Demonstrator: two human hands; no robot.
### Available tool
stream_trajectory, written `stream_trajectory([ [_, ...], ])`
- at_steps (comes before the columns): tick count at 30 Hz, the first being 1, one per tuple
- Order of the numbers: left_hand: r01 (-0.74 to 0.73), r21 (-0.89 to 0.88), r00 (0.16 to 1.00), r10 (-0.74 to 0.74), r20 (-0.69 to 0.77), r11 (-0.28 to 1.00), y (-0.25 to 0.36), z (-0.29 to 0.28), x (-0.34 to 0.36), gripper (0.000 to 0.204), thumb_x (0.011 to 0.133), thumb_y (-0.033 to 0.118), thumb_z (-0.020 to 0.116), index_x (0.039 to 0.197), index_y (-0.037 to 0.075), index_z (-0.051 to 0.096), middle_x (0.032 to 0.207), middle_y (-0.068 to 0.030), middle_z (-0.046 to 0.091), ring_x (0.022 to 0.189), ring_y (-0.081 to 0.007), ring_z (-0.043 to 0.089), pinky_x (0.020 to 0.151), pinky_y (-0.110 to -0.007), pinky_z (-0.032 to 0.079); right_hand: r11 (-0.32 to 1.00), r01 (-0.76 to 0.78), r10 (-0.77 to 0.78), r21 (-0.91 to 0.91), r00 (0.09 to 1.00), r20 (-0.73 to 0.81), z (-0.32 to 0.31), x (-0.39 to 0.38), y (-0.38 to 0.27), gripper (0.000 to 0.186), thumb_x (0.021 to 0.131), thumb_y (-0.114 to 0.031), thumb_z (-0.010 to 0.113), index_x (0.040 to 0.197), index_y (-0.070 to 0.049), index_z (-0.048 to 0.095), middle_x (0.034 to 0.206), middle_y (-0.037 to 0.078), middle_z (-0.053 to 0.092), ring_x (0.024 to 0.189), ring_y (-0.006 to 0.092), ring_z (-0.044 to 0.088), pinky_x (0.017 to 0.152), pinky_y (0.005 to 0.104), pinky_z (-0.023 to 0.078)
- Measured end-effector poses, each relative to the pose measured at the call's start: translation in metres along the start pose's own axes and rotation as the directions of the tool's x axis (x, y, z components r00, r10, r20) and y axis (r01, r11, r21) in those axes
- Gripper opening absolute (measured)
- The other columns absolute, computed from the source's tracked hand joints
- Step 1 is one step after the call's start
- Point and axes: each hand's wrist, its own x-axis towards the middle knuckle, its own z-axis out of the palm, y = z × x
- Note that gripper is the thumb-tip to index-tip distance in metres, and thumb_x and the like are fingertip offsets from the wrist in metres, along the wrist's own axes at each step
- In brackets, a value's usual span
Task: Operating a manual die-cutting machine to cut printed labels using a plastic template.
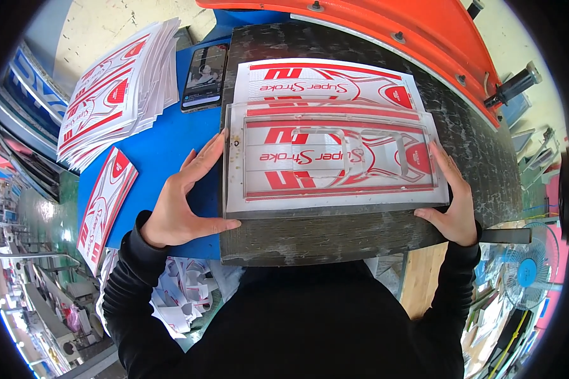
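A clear plastic template (235,170) with raised outlines and cutout shapes lies over a white sheet printed in red, on a dark board (310,240). A second printed sheet (322,76) sticks out behind it. My left hand (183,202) holds the template's left edge, fingertips along the side and thumb by the near left corner. At the opposite end, my right hand (452,202) grips the right edge, fingertips near the printed red shield and thumb at the near corner.
A paper stack (107,95), a loose printed piece (107,208) and a phone (202,76) rest on a blue surface (164,139). An orange machine frame (360,25) with a black knob borders the back right. Paper offcuts (183,290) lie below; a fan (526,271) stands right.
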Motion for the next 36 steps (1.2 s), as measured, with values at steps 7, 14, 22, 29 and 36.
stream_trajectory([
  [7, 0.035, 0.039, 0.999, -0.036, 0.012, 0.999, 0.006, 0.0, 0.002, 0.116, 0.062, 0.024, 0.092, 0.156, 0.007, 0.027, 0.16, -0.0144, 0.03, 0.15, -0.0303, 0.024, 0.12, -0.054, 0.01, 0.999, -0.006, 0.007, -0.046, 1.0, 0.027, -0.001, 0.0, 0.001, 0.105, 0.056, -0.021, 0.083, 0.149, 0.002, 0.038, 0.152, 0.022, 0.042, 0.144, 0.0336, 0.037, 0.118, 0.0416, 0.026],
  [14, 0.015, 0.095, 0.999, -0.018, 0.03, 0.995, 0.02, -0.002, 0.001, 0.111, 0.07, 0.026, 0.087, 0.156, 0.003, 0.022, 0.161, -0.0184, 0.027, 0.15, -0.0326, 0.023, 0.12, -0.053, 0.014, 0.959, -0.027, 0.025, 0.284, 1.0, 0.009, -0.02, 0.004, 0.007, 0.094, 0.075, -0.043, 0.078, 0.149, -0.001, 0.04, 0.154, 0.017, 0.042, 0.145, 0.03, 0.035, 0.118, 0.0432, 0.023],
  [22, -0.267, -0.007, 0.89, 0.244, -0.385, 0.964, 0.012, -0.002, -0.004, 0.056, 0.093, 0.025, 0.065, 0.137, -0.005, 0.048, 0.138, -0.0206, 0.055, 0.133, -0.0342, 0.047, 0.112, -0.042, 0.032, 0.824, 0.048, 0.456, 0.565, 0.536, -0.711, -0.182, 0.092, 0.16, 0.051, 0.096, -0.029, 0.062, 0.137, 0.0, 0.054, 0.145, 0.013, 0.05, 0.13, 0.0227, 0.05, 0.111, 0.033, 0.035],
  [29, -0.244, 0.092, 0.802, 0.254, -0.541, 0.965, 0.007, -0.007, -0.005, 0.029, 0.104, 0.017, 0.045, 0.11, -0.004, 0.063, 0.112, -0.0155, 0.068, 0.115, -0.0284, 0.058, 0.103, -0.039, 0.04, 0.732, 0.123, 0.504, 0.67, 0.563, -0.655, -0.19, 0.149, 0.177, 0.022, 0.087, -0.021, 0.075, 0.094, -0.004, 0.064, 0.079, 0.004, 0.064, 0.068, 0.0144, 0.063, 0.065, 0.0257, 0.051],
  [36, -0.376, 0.236, 0.774, 0.444, -0.452, 0.896, 0.012, -0.011, -0.015, 0.029, 0.103, 0.02, 0.05, 0.085, 0.002, 0.065, 0.098, -0.0109, 0.07, 0.102, -0.029, 0.062, 0.091, -0.039, 0.047, 0.693, 0.171, 0.509, 0.701, 0.572, -0.643, -0.166, 0.13, 0.127, 0.018, 0.087, -0.018, 0.075, 0.087, -0.007, 0.06, 0.069, 0.001, 0.059, 0.06, 0.0115, 0.056, 0.057, 0.0261, 0.045],
])
